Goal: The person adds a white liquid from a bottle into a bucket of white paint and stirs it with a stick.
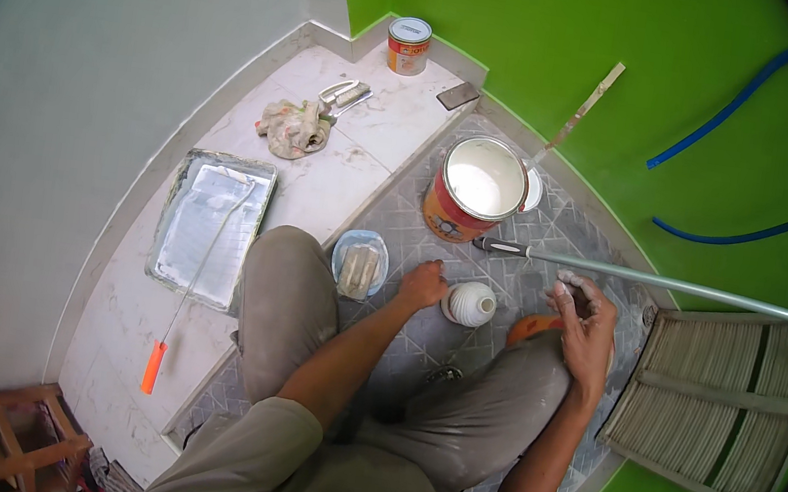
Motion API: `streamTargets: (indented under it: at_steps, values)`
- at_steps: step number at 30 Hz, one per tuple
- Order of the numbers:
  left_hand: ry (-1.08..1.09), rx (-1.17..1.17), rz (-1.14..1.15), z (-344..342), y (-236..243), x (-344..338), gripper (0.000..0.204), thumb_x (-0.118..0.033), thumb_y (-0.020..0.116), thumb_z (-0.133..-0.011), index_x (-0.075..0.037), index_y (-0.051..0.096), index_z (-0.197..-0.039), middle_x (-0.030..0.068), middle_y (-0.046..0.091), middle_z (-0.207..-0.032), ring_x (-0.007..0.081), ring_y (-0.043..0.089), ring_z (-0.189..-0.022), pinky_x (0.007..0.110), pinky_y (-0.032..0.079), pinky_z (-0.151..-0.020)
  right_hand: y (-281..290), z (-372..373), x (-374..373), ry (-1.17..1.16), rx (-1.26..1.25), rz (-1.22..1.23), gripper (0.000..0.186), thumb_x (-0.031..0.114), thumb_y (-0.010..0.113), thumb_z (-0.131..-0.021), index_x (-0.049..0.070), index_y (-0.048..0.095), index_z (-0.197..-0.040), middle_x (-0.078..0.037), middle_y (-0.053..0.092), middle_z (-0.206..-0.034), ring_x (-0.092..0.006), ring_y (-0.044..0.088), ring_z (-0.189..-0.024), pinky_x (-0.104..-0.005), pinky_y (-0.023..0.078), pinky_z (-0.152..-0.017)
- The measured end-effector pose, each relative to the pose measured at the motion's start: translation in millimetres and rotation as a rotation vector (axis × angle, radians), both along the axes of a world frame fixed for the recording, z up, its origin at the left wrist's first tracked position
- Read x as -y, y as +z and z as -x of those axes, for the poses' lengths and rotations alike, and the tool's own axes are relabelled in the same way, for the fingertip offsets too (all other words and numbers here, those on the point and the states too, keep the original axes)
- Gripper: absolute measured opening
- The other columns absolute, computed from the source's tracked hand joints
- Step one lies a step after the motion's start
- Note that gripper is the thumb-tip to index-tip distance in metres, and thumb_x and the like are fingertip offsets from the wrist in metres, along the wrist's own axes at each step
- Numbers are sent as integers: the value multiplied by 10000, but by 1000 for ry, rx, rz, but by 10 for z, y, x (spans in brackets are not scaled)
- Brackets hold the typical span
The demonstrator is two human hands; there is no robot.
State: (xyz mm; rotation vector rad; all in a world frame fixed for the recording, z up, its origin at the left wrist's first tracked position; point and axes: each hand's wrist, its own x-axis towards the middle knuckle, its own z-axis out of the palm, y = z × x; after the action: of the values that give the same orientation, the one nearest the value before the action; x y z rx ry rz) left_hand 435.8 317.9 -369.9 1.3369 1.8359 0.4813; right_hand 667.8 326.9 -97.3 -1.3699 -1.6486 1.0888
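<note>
My left hand [424, 285] is curled beside a white ribbed bottle [474, 303], just right of a pale blue dish [346, 250] holding grimy, pale pieces [359, 269]. What lies under those fingers is hidden. My right hand [583, 321] is raised by my right knee, fingers bent and closed, white residue at the tips; what it holds, if anything, is unclear. An orange object [530, 330] is partly hidden behind it. Above both hands stands an open can of white paint [484, 183], with a long metal pole [668, 282] lying near it.
On the white tiled ledge sit a paint tray [172, 227] with a roller, a crumpled rag [292, 128], a metal tool [344, 93] and a closed can [408, 49]. A wooden stick [581, 111] leans by the green wall; a louvered panel [693, 395] is right, a wooden frame [15, 440] lower left.
</note>
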Motion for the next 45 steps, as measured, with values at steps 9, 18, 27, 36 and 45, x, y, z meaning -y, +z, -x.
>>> streamTargets:
  at_steps: [9, 18, 27, 36, 45]
  values:
    - [126, 25, -38, 16, -78, -26, 328, -212, 580, -951, -75, 728, -1210, 261, 749, -1159, 465, 702, -1128, 551, 546, -986, 21, 22, -23, 5, 100, -21, 225, 98, 738, -1012, -74, 733, -1158, -99, 768, -927, -133, 733, -857, -287, 577, -789]
    - [258, 117, -175, 21, -87, -85, 252, -188, 587, -951, -46, 731, -1102, 240, 770, -1053, 446, 722, -1055, 550, 548, -928, -42, -21, -59, 23, 106, -44, 230, 102, 748, -998, -74, 740, -1146, -103, 773, -918, -136, 731, -829, -291, 575, -768]
    - [254, 110, -137, 78, -203, -72, 286, -210, 595, -980, -33, 737, -1154, 238, 778, -1112, 425, 739, -1099, 478, 564, -950, -16, 25, -75, 34, 83, -48, 224, 94, 736, -994, -72, 740, -1143, -108, 774, -916, -148, 735, -815, -298, 574, -761]
    - [273, 115, -195, 64, -280, -76, 264, -224, 590, -968, -50, 741, -1097, 254, 763, -1076, 467, 720, -1060, 534, 552, -914, -69, 0, -87, 22, 50, -28, 246, 103, 742, -990, -81, 736, -1152, -117, 774, -902, -154, 739, -798, -302, 575, -746]
    - [266, 116, -150, 92, -328, -89, 278, -233, 583, -980, -49, 732, -1126, 253, 764, -1086, 469, 720, -1065, 540, 550, -918, -47, 18, -83, 20, 53, -30, 254, 111, 747, -995, -82, 735, -1160, -112, 775, -897, -148, 736, -800, -296, 568, -741]
